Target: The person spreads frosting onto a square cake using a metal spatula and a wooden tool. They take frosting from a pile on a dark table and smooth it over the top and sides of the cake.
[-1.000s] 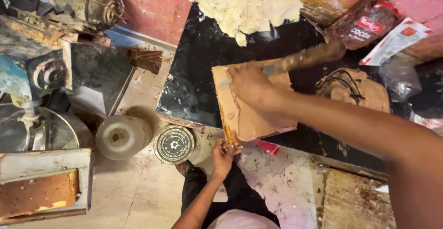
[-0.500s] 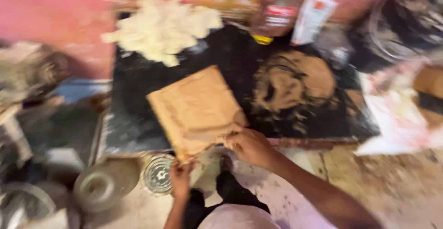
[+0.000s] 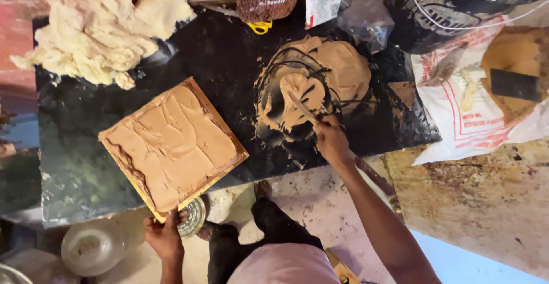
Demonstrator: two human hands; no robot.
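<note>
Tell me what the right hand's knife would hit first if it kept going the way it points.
The right hand holds a knife whose blade points up-left and already lies in the brown paste mound on the black slab; more paste comes first, though depth is unclear.

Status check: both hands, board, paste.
Left hand grips near corner of square board spread with brown paste. Right hand holds a knife in the brown paste pile on black slab. Nothing between.
</note>
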